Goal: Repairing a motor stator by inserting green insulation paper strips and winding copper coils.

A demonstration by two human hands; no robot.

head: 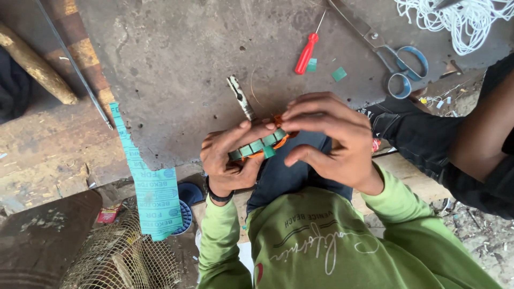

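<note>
Both my hands hold a small round motor coil (261, 145), with orange copper winding and green paper slips set in its slots, just above my lap. My left hand (225, 158), a black band at its wrist, cups the coil from the left and below. My right hand (327, 138) covers its right side, fingers stretched over the top and thumb underneath beside a small green slip (269, 152). A thin flat metal tool (241, 97) sticks up from behind the coil at my left fingers. Much of the coil is hidden by my fingers.
On the grey metal sheet (176, 59) lie a red-handled screwdriver (306, 53), blue-handled scissors (399, 61), green paper scraps (338, 74) and white cord (463, 21). A long green paper strip (151, 182) hangs off its left edge. Another person's black sleeve (423, 142) is at right. A wire mesh basket (120, 259) sits lower left.
</note>
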